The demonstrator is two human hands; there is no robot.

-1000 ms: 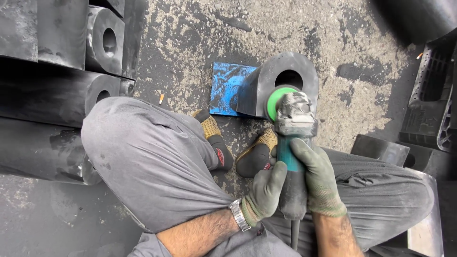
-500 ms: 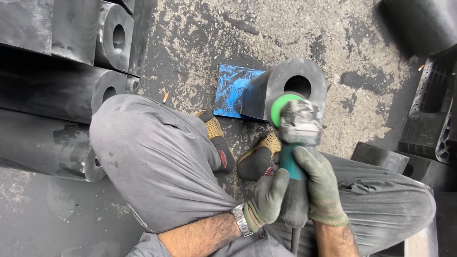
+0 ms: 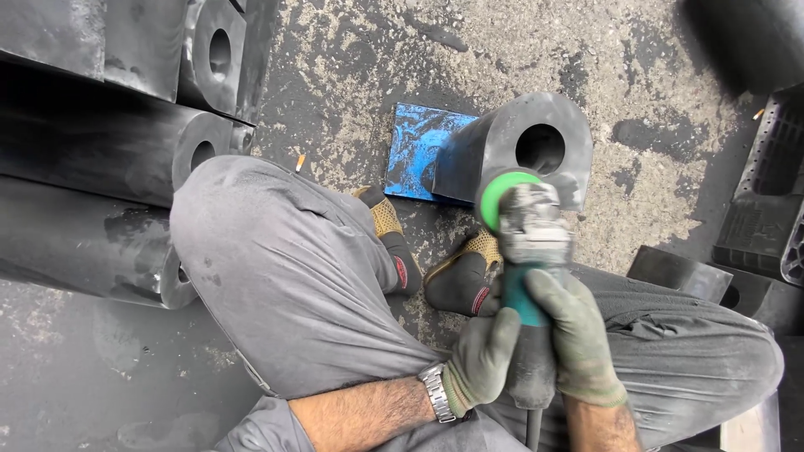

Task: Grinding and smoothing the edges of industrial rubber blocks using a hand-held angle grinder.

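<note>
Gripping the angle grinder (image 3: 528,251), the left hand (image 3: 481,360) and right hand (image 3: 578,335) are closed round its handle; its green disc is now held against the black hollow block (image 3: 523,151) (on a blue plate (image 3: 414,151)), unchanged from a second ago, so grinding appears underway.

Your left side's walled off by stacked black blocks (image 3: 100,159), knees and shoes (image 3: 456,280) crowd the middle, open gritty floor (image 3: 653,100) past the holed block (image 3: 523,151).
</note>
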